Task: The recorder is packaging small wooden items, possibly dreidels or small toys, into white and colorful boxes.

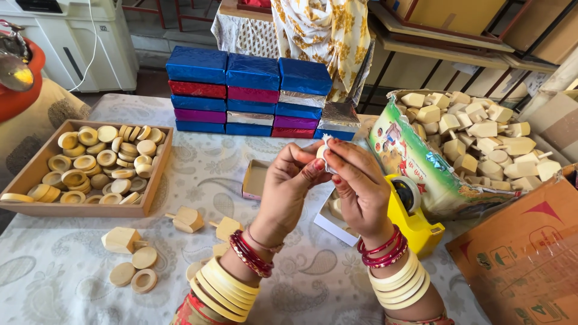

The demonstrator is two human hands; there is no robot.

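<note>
My left hand [289,183] and my right hand [358,186] are raised together above the table, fingertips pinching one small pale wooden piece [323,150] with a bit of white wrap or tape on it. Both wrists carry red and cream bangles. Just right of my right hand stands a yellow tape dispenser [415,219]. An open small cardboard box [256,179] lies under my left hand. Loose wooden spinning tops [186,219] and flat round discs [135,268] lie on the patterned tablecloth to the left.
A wooden tray [36,171] full of round wooden rings sits at left. Stacked foil-wrapped boxes [250,96] in blue, red and silver stand behind. A printed sack [415,165] of wooden tops lies at right, beside a brown carton [524,247]. A person in patterned cloth [325,30] stands behind.
</note>
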